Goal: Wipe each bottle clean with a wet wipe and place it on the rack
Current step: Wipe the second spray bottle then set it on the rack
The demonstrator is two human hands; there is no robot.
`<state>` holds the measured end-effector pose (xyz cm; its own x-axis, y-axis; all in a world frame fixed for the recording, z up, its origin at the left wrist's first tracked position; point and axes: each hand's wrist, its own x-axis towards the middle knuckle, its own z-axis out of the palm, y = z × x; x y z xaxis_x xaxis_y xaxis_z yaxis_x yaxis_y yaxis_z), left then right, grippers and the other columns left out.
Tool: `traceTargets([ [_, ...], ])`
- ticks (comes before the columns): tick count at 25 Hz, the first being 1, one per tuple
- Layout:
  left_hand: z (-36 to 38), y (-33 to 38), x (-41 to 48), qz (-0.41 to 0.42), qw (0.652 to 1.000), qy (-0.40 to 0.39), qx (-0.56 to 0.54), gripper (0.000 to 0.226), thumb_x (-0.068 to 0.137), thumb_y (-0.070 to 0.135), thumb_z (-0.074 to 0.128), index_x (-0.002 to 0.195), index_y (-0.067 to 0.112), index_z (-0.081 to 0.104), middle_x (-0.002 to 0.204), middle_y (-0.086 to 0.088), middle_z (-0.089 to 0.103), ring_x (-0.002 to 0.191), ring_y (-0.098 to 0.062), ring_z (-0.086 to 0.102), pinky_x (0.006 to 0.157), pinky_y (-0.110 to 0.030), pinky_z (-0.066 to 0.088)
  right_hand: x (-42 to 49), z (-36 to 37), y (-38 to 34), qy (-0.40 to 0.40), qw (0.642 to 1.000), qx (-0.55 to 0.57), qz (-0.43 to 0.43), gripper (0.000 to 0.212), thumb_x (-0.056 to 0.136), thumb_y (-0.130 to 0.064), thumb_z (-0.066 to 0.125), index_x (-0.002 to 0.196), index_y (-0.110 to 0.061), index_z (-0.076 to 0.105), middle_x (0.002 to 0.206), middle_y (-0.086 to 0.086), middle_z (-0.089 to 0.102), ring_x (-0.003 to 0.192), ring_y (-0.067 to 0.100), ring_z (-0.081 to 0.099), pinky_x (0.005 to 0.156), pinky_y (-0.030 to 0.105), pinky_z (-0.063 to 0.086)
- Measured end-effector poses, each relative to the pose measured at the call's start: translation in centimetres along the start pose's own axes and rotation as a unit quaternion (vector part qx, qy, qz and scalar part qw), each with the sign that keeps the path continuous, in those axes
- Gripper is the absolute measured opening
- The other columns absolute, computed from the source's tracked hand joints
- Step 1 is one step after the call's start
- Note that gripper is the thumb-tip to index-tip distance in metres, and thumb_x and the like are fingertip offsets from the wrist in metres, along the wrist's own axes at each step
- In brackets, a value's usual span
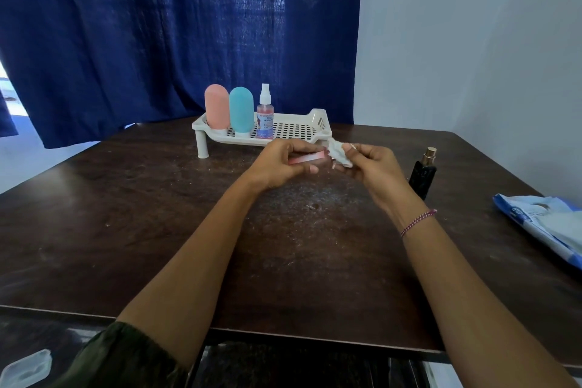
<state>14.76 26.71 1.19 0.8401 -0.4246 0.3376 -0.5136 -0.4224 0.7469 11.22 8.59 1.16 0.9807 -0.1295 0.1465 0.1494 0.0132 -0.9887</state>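
My left hand (283, 164) grips a slim pink bottle (307, 158) lying sideways, just in front of the white rack (302, 129). My right hand (368, 167) holds a crumpled white wet wipe (338, 153) pressed against the bottle's right end. On the rack's left side stand a pink bottle (216, 110), a teal bottle (241, 112) and a clear spray bottle (265, 113) with pinkish liquid. A black perfume bottle (422, 175) with a gold cap stands on the table to the right of my right hand.
The dark wooden table (157, 230) is dusty in the middle. A blue and white wipes pack (544, 224) lies at the right edge. Blue curtain (157, 41) hangs behind the rack. A clear plastic lid (25, 368) sits below the table at bottom left.
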Motion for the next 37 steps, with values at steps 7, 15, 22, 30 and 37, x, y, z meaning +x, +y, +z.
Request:
traceTargets([
  [7,-0.2,0.3,-0.3,-0.012,0.990,0.018,-0.141,0.045,0.082,0.010,0.068,0.126,0.014,0.057,0.100,0.012,0.065,0.089,0.001,0.060,0.072,-0.008,0.049,-0.2,0.3,-0.3,-0.038,0.987,0.152,-0.022,0.019,0.087,0.000,0.056,0.103,-0.003,0.064,0.098,0.007,0.069,0.088,0.012,0.068,0.070,0.019,0.054],
  [15,0.6,0.8,-0.1,-0.020,0.974,0.024,-0.227,0.038,0.083,0.001,0.064,0.118,0.012,0.058,0.099,0.009,0.064,0.086,0.004,0.064,0.072,-0.012,0.051,0.0,1.5,0.6,0.125,0.978,-0.090,-0.141,0.026,0.079,-0.021,0.071,0.102,-0.008,0.069,0.092,0.003,0.071,0.083,0.013,0.067,0.078,0.030,0.056],
  [22,0.7,0.5,0.4,-0.032,0.915,0.083,-0.394,0.021,0.090,0.001,0.054,0.108,0.011,0.057,0.099,-0.004,0.065,0.087,-0.012,0.066,0.070,-0.028,0.058,-1.3,3.4,0.5,0.119,0.879,-0.281,-0.366,0.027,0.080,-0.010,0.070,0.107,-0.006,0.067,0.107,0.001,0.064,0.096,0.004,0.058,0.083,0.014,0.051],
  [30,0.0,1.1,0.6,-0.060,0.804,0.153,-0.572,0.015,0.097,0.009,0.045,0.109,0.002,0.051,0.086,-0.008,0.068,0.073,-0.013,0.069,0.060,-0.027,0.058,-1.9,4.5,0.3,0.078,0.835,-0.326,-0.436,0.022,0.081,-0.006,0.067,0.103,-0.002,0.067,0.110,0.008,0.061,0.105,0.016,0.057,0.092,0.031,0.051],
  [37,0.3,2.0,0.3,-0.066,0.721,0.141,-0.675,0.014,0.098,0.011,0.042,0.102,0.002,0.052,0.082,-0.014,0.071,0.074,-0.020,0.071,0.063,-0.031,0.059,-2.2,4.5,-0.2,0.123,0.820,-0.294,-0.476,0.017,0.080,-0.006,0.069,0.096,-0.002,0.067,0.107,0.012,0.058,0.104,0.011,0.054,0.088,0.026,0.052],
])
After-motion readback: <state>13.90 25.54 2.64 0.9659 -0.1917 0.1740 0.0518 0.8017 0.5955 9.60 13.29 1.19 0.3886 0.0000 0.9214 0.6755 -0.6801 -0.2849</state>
